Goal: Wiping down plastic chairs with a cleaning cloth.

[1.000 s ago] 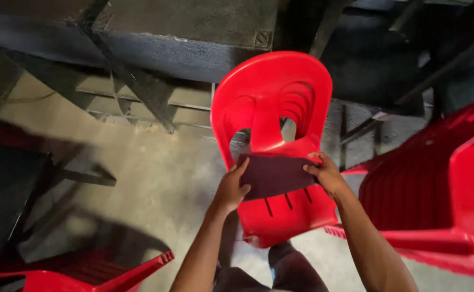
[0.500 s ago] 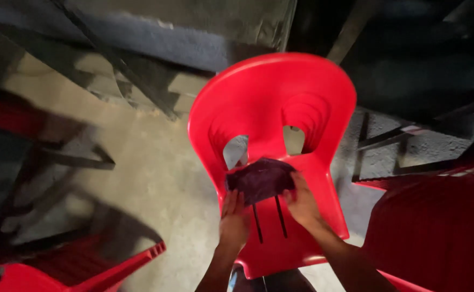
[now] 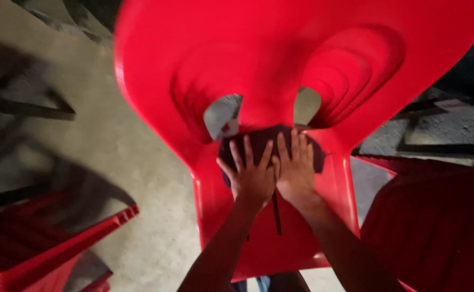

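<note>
A red plastic chair (image 3: 280, 59) fills most of the view, its curved back toward me with two cut-out holes low in it. A dark maroon cloth (image 3: 261, 141) lies at the back of the seat, just under the holes. My left hand (image 3: 249, 176) and my right hand (image 3: 295, 168) press flat on the cloth side by side, fingers spread and pointing toward the chair back. Both forearms come up from the bottom edge. The seat shows narrow dark slots below my hands.
Another red chair (image 3: 437, 227) stands at the lower right. A red chair's edge (image 3: 58, 243) shows at the lower left. Grey concrete floor (image 3: 118, 157) lies to the left, with dark metal frames (image 3: 448, 146) behind on the right.
The chair has come much closer and now fills the view. My hands have moved from holding the cloth's edges to pressing flat on it together.
</note>
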